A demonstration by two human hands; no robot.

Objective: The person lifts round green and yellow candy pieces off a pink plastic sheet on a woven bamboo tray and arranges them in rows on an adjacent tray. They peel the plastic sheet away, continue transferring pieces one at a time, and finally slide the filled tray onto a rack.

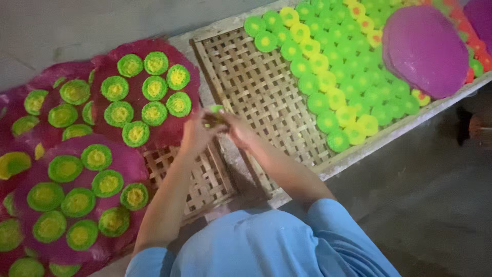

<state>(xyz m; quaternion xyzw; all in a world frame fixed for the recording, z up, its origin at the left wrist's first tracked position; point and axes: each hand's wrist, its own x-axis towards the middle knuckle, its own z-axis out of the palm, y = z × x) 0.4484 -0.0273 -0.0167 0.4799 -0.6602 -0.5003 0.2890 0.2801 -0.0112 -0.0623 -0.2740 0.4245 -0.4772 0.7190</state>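
Note:
My left hand (196,132) and my right hand (237,129) meet over the edge of a woven bamboo tray (251,87). Between their fingertips they pinch a small green disc (217,109). To the left lies a magenta round sheet (165,134) dotted with several green-and-yellow discs (154,113). Rows of small green and yellow discs (328,77) cover the right half of the tray. Motion blur hides the exact finger grip.
More magenta sheets with green-yellow discs (66,195) spread at the left over a second bamboo tray (202,179). A plain purple round sheet (423,48) lies on the discs at upper right, with red discs (479,48) past it. Grey floor (425,195) lies at lower right.

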